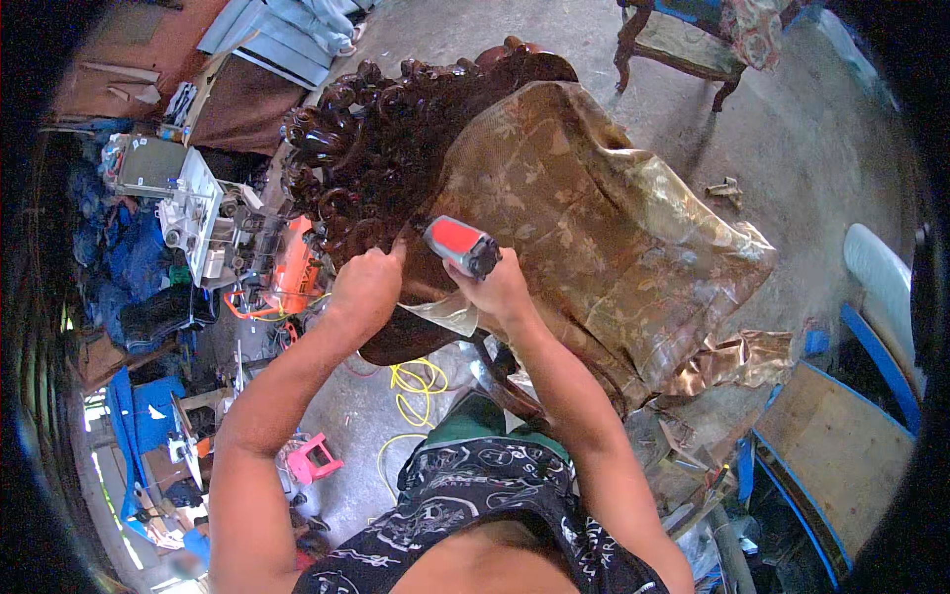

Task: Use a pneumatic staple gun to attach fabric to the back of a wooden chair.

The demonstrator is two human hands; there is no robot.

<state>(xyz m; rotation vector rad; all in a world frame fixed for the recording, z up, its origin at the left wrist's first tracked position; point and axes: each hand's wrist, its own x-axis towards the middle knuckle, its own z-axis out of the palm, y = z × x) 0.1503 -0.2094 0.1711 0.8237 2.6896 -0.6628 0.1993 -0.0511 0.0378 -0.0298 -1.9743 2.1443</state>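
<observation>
Cluttered workshop floor [831,129]: right hand [498,287] holds red stapler [461,245] on fabric [594,228].

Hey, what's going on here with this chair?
A person is working on a dark carved wooden chair draped with gold patterned fabric. The right hand holds a red and black staple gun against the fabric near the carved frame. The left hand grips the fabric edge at the frame. Loose fabric hangs down toward the concrete floor.
</observation>
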